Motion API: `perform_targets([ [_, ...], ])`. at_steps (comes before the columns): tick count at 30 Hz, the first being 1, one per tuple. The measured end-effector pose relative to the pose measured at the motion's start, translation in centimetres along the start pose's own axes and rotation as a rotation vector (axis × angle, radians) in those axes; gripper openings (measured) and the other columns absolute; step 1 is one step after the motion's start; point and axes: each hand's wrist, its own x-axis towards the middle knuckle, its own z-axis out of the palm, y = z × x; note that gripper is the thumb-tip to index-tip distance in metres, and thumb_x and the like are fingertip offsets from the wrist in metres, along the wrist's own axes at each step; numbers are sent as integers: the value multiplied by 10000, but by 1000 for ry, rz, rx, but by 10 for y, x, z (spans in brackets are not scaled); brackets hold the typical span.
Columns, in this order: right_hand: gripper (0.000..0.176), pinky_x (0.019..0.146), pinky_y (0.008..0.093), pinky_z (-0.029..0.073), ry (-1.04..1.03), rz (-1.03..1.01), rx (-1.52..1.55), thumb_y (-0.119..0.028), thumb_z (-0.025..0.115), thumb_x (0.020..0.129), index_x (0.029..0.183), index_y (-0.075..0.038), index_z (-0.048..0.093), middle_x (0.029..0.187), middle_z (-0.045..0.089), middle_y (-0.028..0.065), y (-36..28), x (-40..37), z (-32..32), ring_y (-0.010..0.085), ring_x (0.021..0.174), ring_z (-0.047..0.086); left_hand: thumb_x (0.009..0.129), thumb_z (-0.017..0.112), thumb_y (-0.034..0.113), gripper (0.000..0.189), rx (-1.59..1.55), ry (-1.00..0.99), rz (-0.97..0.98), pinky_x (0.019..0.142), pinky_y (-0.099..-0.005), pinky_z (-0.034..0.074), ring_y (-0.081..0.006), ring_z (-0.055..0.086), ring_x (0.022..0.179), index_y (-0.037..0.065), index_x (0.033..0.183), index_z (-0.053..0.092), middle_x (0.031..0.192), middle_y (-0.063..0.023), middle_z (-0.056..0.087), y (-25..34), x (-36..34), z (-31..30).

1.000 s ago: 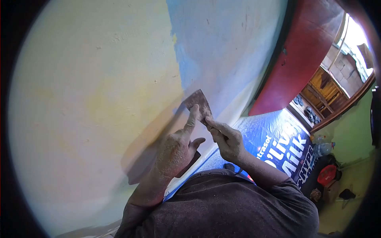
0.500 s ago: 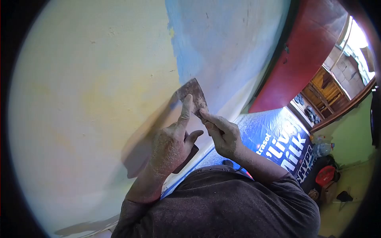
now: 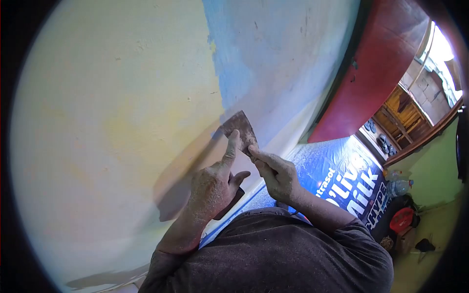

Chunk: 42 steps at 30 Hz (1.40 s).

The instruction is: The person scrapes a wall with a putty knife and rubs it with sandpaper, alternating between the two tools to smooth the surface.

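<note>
A dusty metal scraper blade (image 3: 239, 126) is held in front of the wall where the yellow and blue paint meet. My right hand (image 3: 279, 177) is closed on the scraper's lower end, thumb along it. My left hand (image 3: 211, 188) is caked with pale dust; its index fingertip presses on the blade's face and its thumb sticks out to the side. Its other fingers are curled out of sight. Under them shows a dark, straight-edged piece (image 3: 231, 204), mostly hidden; I cannot tell its kind.
The painted wall (image 3: 122, 97) fills the left, with small rough spots. A red door (image 3: 364, 78) stands to the right. Dust speckles a printed blue banner (image 3: 337, 171) on the floor. Plastic bottles (image 3: 398, 187) and a red round object (image 3: 401, 219) are by the green wall (image 3: 435, 178).
The scraper and both hands sit slightly lower in view, as the wall also shifts a little. My left index fingertip stays on the blade, and the right hand keeps its grip.
</note>
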Motion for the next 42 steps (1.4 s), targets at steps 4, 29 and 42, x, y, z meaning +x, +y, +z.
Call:
perform_targets([
  [4,366,887,391,646,-3,31,14,1,694,1095,1460,-21,720,1186,812,235,-14,3,-1,294,1068,825,945,907,322,1123,-7,-2,-46,660,-443,603,-301,772,673,57,1795,223,747,-151,727,9,1,-9],
  [29,391,819,382,637,1,-55,-36,5,683,1096,1485,-23,701,1084,806,213,-5,-10,7,277,946,812,969,881,396,1126,42,-72,-90,704,-458,615,-325,787,708,103,1810,191,742,-143,732,7,-18,-4],
  [42,386,810,385,630,-12,-35,-10,-3,688,1092,1477,-33,709,1123,806,220,-20,-2,5,297,956,819,951,896,345,1150,-25,-29,-116,692,-466,604,-344,784,731,66,1803,175,825,-194,755,20,-14,-19],
])
